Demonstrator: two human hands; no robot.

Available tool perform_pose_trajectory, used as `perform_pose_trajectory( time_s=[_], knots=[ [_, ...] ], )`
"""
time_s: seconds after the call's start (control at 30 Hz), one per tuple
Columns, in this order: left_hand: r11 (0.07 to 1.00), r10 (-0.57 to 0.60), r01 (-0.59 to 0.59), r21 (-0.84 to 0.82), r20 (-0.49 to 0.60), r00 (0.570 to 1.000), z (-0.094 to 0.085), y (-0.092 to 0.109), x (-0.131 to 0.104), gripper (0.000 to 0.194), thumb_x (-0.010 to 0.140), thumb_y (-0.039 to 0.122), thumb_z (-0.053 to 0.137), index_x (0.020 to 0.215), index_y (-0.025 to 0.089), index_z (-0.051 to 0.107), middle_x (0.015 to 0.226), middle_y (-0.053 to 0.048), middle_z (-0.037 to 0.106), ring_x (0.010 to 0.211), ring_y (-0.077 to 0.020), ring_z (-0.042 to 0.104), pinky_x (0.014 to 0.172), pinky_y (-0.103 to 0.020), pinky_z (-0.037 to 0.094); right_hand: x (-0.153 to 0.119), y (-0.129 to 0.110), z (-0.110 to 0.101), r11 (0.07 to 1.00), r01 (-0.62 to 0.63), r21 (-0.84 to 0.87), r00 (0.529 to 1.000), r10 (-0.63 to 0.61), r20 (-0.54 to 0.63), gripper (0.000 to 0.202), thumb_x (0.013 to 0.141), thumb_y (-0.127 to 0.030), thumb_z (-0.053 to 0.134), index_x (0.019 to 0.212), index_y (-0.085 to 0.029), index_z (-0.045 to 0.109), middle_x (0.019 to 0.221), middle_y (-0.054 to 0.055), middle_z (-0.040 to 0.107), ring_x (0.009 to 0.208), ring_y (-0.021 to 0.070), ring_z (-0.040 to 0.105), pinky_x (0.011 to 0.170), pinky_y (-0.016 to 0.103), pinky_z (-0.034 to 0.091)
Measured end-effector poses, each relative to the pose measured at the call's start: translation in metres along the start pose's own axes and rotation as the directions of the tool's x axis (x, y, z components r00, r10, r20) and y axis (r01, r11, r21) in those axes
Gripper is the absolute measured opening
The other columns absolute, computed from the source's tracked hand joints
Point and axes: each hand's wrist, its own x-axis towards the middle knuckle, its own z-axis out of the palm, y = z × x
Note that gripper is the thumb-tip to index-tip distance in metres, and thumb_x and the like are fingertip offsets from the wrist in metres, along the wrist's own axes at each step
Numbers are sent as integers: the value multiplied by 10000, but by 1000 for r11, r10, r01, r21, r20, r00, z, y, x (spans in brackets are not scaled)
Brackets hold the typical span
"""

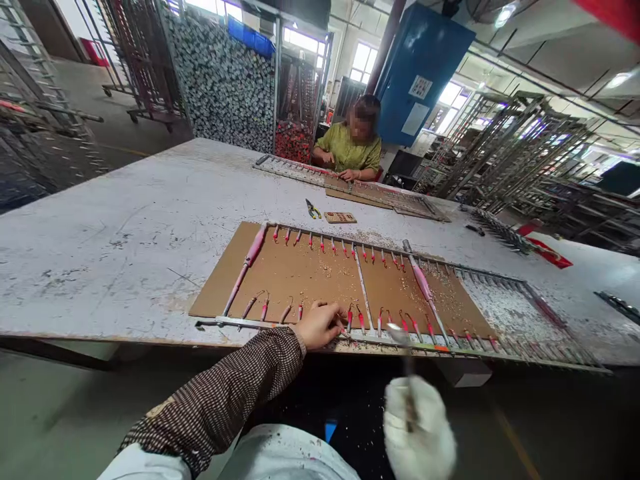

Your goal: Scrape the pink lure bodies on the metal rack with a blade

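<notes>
A long metal rack [360, 280] with rows of small pink-tipped hooks [361, 319] lies on brown cardboard [295, 273] at the table's near edge. My left hand [320, 325], bare with a checked sleeve, rests on the rack's near rail, its fingers pinched at a pink-tipped hook. My right hand [419, 430] wears a white glove and grips a thin metal tool [407, 370], blurred, whose tip points up toward the rack's near rail. The right hand hangs below the table's edge.
A person in a green top [353, 150] works on similar racks [350, 187] across the grey table [125, 227]. Pliers [313, 211] and a small wooden block [340, 217] lie mid-table. Tall wire carts [505, 153] stand around; a blue cabinet [423, 67] behind.
</notes>
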Motion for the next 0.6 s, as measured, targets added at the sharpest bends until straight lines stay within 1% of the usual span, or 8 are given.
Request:
perform_pose_trajectory(
  time_s=[0.07, 0.13, 0.3, 0.37, 0.4, 0.47, 0.53, 0.6],
  knots=[
    [1000, 4, -4, 9, 3, 1000, 1, -1, 0, 284, 781, 59, 580, 1014, 216, 535, 962, 30, 765, 982, -169, 679, 1104, -402, 247, 1, -3, 7, 986, 166, -27, 977, -161, 138, 414, 1012, -462, 360, 1200, -264, 671, 587, 14, 573, 553, 207, 545, 545, 317, 406],
    [1000, 11, -11, 25, 6, 1000, 1, -1, 0, 280, 777, 57, 577, 1002, 218, 537, 958, 26, 765, 1001, -178, 672, 1096, -403, 257, 4, -6, 7, 971, 226, -78, 960, -209, 184, 403, 1025, -403, 350, 1273, -270, 638, 584, 9, 575, 537, 197, 534, 528, 308, 392],
    [999, 10, -10, 39, -6, 1000, -1, 2, 0, 251, 808, 90, 558, 1021, 218, 526, 957, 22, 769, 997, -170, 667, 1109, -407, 241, 5, -7, -7, 998, 24, -58, 992, -31, -124, 347, 981, -453, 496, 1171, -219, 667, 970, 106, 691, 892, 263, 637, 748, 357, 481],
    [999, 11, -11, 43, 3, 1000, -1, 2, 0, 267, 792, 78, 559, 1017, 218, 525, 951, 26, 769, 988, -169, 668, 1102, -401, 253, 2, -4, -2, 994, 78, -74, 996, -80, -29, 370, 994, -440, 456, 1208, -221, 662, 778, 68, 670, 719, 233, 626, 631, 328, 458],
    [999, 12, -13, 49, 10, 1000, -1, 2, 0, 276, 782, 74, 565, 1014, 218, 528, 951, 26, 767, 988, -171, 666, 1093, -397, 264, 1, -2, 2, 988, 137, -78, 987, -129, 92, 397, 1006, -434, 412, 1264, -240, 643, 645, 29, 620, 596, 213, 583, 555, 310, 422],
    [998, 12, -13, 63, 16, 1000, -1, 1, 0, 287, 768, 74, 575, 1014, 218, 539, 953, 24, 763, 998, -178, 661, 1079, -391, 281, 0, 0, 4, 983, 170, -66, 961, -151, 231, 426, 1017, -411, 364, 1338, -262, 601, 568, 2, 582, 507, 195, 544, 495, 294, 383],
    [998, 8, -9, 65, 16, 1000, -1, 1, 0, 278, 781, 91, 574, 1028, 217, 553, 957, 20, 759, 1005, -181, 659, 1078, -394, 281, -1, 0, -1, 993, 88, -82, 982, -73, 173, 424, 1003, -441, 416, 1354, -274, 584, 695, 33, 648, 631, 216, 607, 584, 315, 451],
    [998, 8, -9, 56, 5, 1000, -1, 1, 0, 266, 799, 106, 565, 1041, 216, 558, 957, 18, 758, 1012, -181, 658, 1090, -402, 265, -2, 1, -7, 998, 27, -61, 1000, -27, 5, 394, 978, -469, 477, 1268, -255, 635, 885, 81, 692, 822, 251, 646, 716, 351, 493]
  ],
)
